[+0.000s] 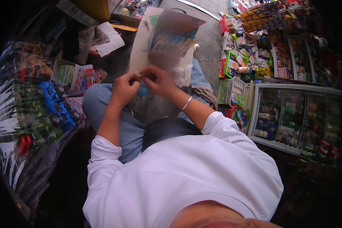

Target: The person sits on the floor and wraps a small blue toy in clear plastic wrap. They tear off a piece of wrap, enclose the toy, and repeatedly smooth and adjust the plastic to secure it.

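A small translucent blue object (143,90) hangs under the fingertips of both hands; its exact kind is unclear. My left hand (126,87) pinches at its top with thumb and forefinger. Beside it, my right hand (160,81) also pinches there, and the fingertips of the two hands nearly meet. Just beyond them lies a pale board (138,54) above my lap. On the board stands an open cardboard box (162,48) holding several blue and orange slim items, blurred. Crumpled clear plastic (183,75) rests at the board's near right corner.
Plastic-wrapped toy trucks, one a blue truck (57,104), stand at left beside a box of colourful goods (78,77). A brown cloth (205,95) lies by my right leg. To the right are a glass-topped chest cooler (293,119), a perforated basket (237,88) and piled packets (236,61).
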### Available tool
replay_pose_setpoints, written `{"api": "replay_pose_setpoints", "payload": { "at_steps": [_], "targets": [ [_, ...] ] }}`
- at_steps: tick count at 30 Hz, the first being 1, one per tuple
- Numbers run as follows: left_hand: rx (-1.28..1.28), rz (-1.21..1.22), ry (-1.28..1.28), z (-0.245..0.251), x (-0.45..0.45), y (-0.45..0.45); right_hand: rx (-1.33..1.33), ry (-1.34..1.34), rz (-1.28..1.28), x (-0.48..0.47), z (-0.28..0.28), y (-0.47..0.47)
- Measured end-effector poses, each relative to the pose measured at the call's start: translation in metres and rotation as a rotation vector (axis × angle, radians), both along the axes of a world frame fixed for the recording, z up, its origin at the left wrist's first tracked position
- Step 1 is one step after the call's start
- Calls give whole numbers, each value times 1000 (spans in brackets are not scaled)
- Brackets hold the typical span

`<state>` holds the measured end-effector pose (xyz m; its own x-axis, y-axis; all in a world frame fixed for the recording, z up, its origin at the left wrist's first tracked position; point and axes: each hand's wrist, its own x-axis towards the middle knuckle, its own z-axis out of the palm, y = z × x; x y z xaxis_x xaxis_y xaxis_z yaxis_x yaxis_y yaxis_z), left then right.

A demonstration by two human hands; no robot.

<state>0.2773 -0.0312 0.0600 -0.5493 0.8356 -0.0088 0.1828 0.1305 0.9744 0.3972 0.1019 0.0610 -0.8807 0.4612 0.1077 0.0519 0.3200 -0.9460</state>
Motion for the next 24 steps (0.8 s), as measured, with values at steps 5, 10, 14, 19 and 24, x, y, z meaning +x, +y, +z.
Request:
{"api": "replay_pose_setpoints", "payload": {
  "at_steps": [5, 10, 14, 19, 24],
  "targets": [
    [-33, 9, 1, 0, 2, 0, 8, -6, -2, -1, 1, -1],
    [1, 39, 85, -5, 2, 3, -3, -14, -14, 1, 2, -1],
    [6, 24, 44, -5, 2, 2, -31, -21, -23, 0, -1, 0],
    [-40, 35, 115, 4, 4, 2, -60, -10, -11, 0, -1, 1],
    [-17, 51, 140, 10, 4, 3, -79, -42, 3, 1, 4, 1]
  ]
}}
